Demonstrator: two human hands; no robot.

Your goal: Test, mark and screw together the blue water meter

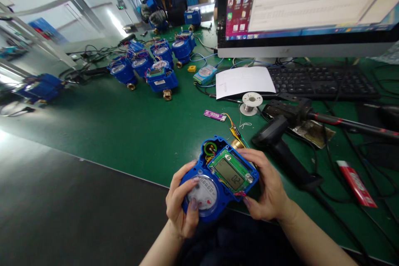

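Observation:
Both my hands hold one blue water meter (pixel 218 176) near the front edge of the green bench. Its cover is off, showing a green circuit board with an LCD display (pixel 230 174) and a round dial at the lower left. My left hand (pixel 181 210) wraps the dial end, thumb resting on the dial glass. My right hand (pixel 268 189) grips the right side, fingers curled along the top edge and thumb at the board's lower corner. Thin coloured wires (pixel 233 126) run from the meter to a small purple board (pixel 215 115).
Several more blue meters (pixel 149 66) stand at the back left, where another person (pixel 163 6) handles one. A monitor (pixel 307 8), keyboard (pixel 321 81), sheet of paper (pixel 245 81), solder spool (pixel 252 102), black handheld scanner (pixel 280 149), soldering iron (pixel 330 120) and red tube (pixel 357 183) lie to the right.

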